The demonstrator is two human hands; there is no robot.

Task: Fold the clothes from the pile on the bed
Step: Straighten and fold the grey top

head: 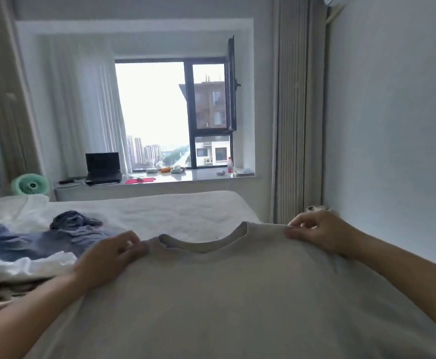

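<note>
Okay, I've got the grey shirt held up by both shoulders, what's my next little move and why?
Probably lower the grey shirt flat onto the bare part of the bed ahead. Your left hand and right hand pinch its shoulders on either side of the collar, so it hangs spread and ready to lay down, clear of the pile on the left.

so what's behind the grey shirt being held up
Behind the shirt, held at the shoulders by the left hand and right hand, the white bed shows above the collar. The bed's near part is covered.
</note>
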